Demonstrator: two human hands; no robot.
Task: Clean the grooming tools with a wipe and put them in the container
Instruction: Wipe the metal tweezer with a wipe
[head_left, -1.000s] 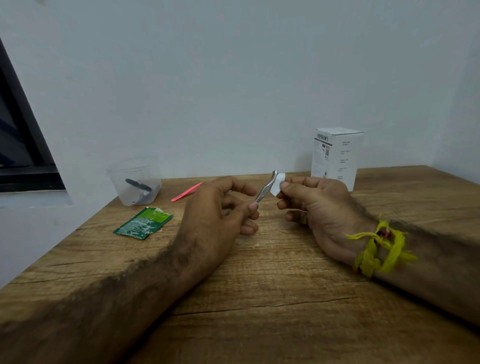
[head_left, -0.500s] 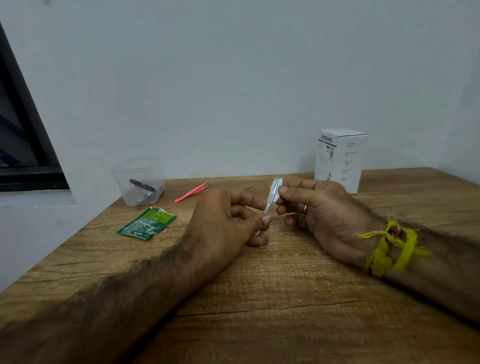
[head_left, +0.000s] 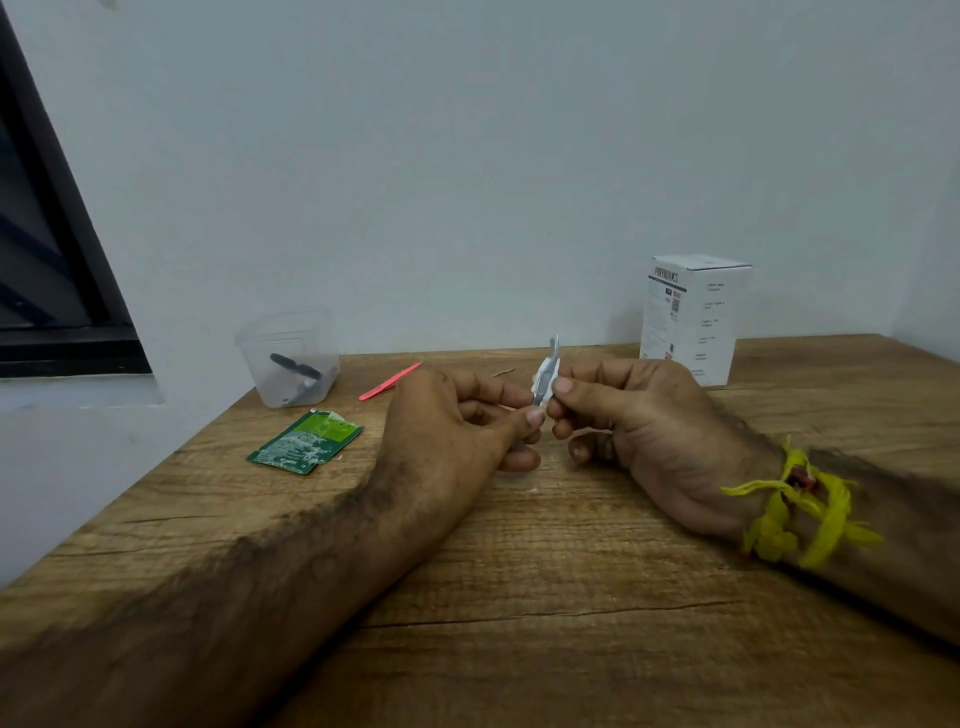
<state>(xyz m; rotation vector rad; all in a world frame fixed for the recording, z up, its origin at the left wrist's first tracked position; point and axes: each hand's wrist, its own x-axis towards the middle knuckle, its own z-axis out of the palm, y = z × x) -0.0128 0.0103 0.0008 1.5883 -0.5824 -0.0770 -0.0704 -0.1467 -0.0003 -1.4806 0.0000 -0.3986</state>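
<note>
Over the wooden table (head_left: 519, 597), the left hand (head_left: 447, 431) pinches a metal grooming tool (head_left: 546, 382) upright between thumb and forefinger. The right hand (head_left: 639, 421) pinches a white wipe (head_left: 548, 370) around its shaft. Farther back lie a green sachet (head_left: 305, 441), pink tweezers (head_left: 389, 381) and a clear container (head_left: 288, 358) holding dark tools.

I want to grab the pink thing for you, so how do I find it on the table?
Start at the clear plastic container standing by the wall at the table's far left corner. Just to its right, flat on the wood, lies the thin pink tool, beyond the left hand. It is the only bright pink thing there; the torn packet nearby is green and flat.
</note>
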